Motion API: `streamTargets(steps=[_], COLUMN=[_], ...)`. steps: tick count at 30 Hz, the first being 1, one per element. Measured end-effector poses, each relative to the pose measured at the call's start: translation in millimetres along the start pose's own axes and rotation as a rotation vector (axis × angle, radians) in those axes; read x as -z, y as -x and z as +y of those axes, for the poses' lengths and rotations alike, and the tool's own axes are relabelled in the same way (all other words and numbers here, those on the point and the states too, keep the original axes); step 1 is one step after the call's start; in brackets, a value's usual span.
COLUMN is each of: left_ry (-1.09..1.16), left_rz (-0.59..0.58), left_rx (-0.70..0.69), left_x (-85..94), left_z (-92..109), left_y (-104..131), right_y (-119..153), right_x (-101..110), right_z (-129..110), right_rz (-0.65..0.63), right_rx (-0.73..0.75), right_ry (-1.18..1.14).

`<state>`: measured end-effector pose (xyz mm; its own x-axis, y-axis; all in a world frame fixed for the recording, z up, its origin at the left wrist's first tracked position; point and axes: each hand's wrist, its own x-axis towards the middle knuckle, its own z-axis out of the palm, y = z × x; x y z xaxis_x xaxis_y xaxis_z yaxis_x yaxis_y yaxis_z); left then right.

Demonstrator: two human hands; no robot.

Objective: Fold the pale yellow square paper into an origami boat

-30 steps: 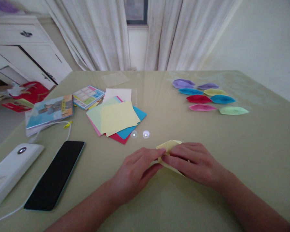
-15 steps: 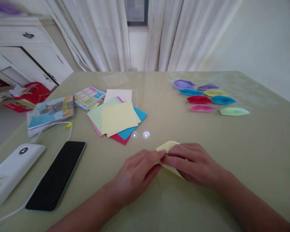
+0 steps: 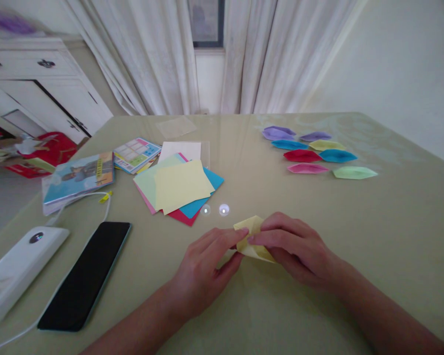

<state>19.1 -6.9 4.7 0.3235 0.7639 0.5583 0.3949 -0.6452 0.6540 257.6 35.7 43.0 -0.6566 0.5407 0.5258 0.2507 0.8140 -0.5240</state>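
A partly folded yellow sheet of paper (image 3: pixel 254 246) is between my hands, just above or on the near middle of the table; which of the two I cannot tell. My left hand (image 3: pixel 209 268) pinches its left end between thumb and fingers. From the other side my right hand (image 3: pixel 299 249) grips the right end, its index finger lying across the folded face. Parts of the paper are hidden by my fingers. Beyond my left hand lies a loose stack of coloured paper sheets (image 3: pixel 185 185), with yellow on top of green, blue, pink and red.
Several folded paper boats (image 3: pixel 301 156) stand at the back right of the table (image 3: pixel 392 236). On the left are a black phone (image 3: pixel 87 273), a white power bank (image 3: pixel 18 273) with a cable (image 3: pixel 59 286), a book (image 3: pixel 79 176) and printed cards (image 3: pixel 136 154).
My right fingers have lifted and shifted off the paper's upper part, so more of its folded face shows. The paper has tilted slightly. The camera view has tipped up a little.
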Motion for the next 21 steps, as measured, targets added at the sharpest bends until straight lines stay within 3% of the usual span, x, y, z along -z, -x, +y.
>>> streamTargets(steps=[4, 14, 21], left_ry=[0.038, 0.055, 0.112], left_rz=[0.034, 0.033, 0.048], left_rx=[0.022, 0.021, 0.133], left_x=[1.7, 0.2, 0.2], left_z=[1, 1, 0], left_y=[-4, -2, -4], right_y=[0, 5, 4], right_x=[0, -22, -20], right_z=[-1, 4, -2], right_rz=[0.073, 0.196, 0.224], right_rx=[0.001, 0.008, -0.031], right_ry=[-0.083, 0.014, 0.008])
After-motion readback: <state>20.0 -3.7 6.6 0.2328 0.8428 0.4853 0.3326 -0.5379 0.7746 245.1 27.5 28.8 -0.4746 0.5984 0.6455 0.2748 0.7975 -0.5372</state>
